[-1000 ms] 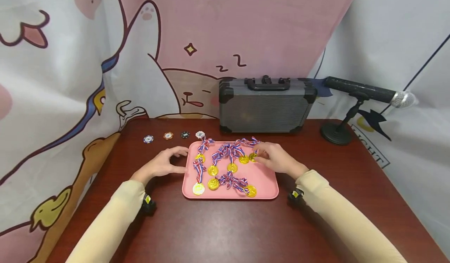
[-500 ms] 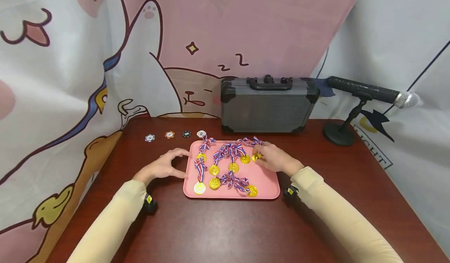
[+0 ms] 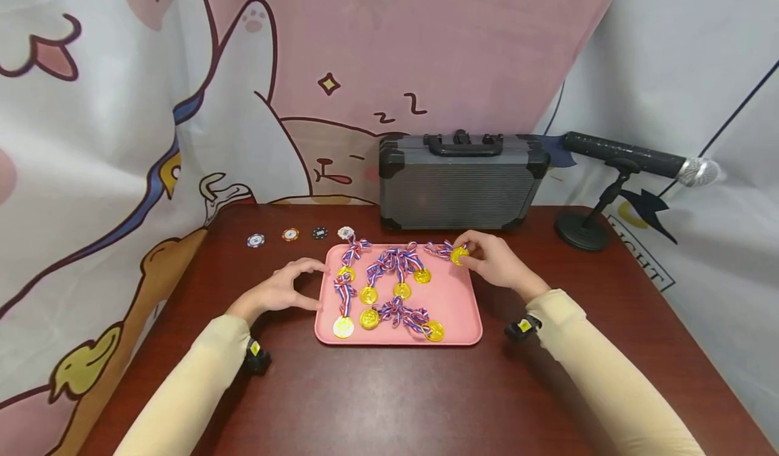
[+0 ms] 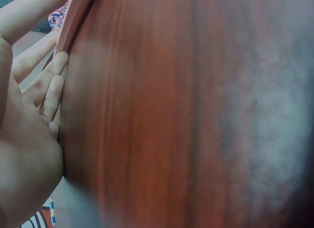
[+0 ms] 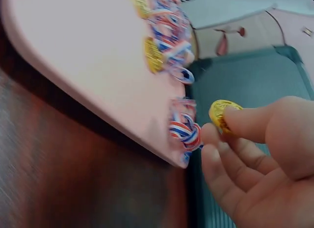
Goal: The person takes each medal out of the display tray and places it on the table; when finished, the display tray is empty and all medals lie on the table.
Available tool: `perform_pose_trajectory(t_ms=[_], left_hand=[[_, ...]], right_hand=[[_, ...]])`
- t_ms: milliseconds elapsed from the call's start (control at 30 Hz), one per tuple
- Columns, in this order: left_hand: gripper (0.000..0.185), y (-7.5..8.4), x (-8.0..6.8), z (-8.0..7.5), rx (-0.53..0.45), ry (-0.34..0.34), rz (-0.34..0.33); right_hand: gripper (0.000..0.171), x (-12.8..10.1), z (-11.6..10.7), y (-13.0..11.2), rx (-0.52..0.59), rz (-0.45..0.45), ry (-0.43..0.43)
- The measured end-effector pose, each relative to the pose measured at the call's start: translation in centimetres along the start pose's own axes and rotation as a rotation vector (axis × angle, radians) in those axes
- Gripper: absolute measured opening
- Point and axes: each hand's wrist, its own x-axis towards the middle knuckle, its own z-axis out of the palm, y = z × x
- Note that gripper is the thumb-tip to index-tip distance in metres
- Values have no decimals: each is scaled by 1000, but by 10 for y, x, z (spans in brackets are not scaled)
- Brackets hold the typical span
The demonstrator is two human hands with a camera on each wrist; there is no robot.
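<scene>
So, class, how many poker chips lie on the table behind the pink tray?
4, in a row: blue chip, orange chip, black chip, and white chip by the tray corner.

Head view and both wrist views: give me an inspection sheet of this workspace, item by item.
Surface: dark red-brown wooden table, glossy.
Job's things: pink tray holding gold medals on red-white-blue ribbons; one gold medal lifted at the tray's far right corner, its ribbon trailing onto the tray.
Clutter: four poker chips in a row behind the tray; grey hard case; microphone on a stand.
Hands: right hand pinches the lifted medal; left hand rests against the tray's left edge, fingers relaxed.
Cables: nothing seen.
Surroundings: cartoon-print cloth backdrop.
</scene>
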Motion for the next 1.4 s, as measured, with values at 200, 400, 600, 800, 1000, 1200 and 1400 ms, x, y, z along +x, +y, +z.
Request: perform_pose_trajectory(t_ms=[200,400,600,800,1000,1200,1400], left_hand=[[74,0,0,0,-15,3,16],[74,-1,0,1,-12,11,38],[73,0,1,1,-7,11,42],[74,0,1,0,-2,12,41],[74,-2,1,0,-3,9,31],[74,-1,1,1,3,12,35],[74,-1,1,1,5,15,33]], right_hand=[[34,2,-29,8,186,85,108],[42,3,-51,17,254,101,258],[43,-1,-49,34,272,114,278],[34,-10,-24,59,128,136,154],[25,-12,-8,71,-60,124,99],[24,-9,-7,70,-135,122,67],[23,-9,-10,67,-184,102,68]])
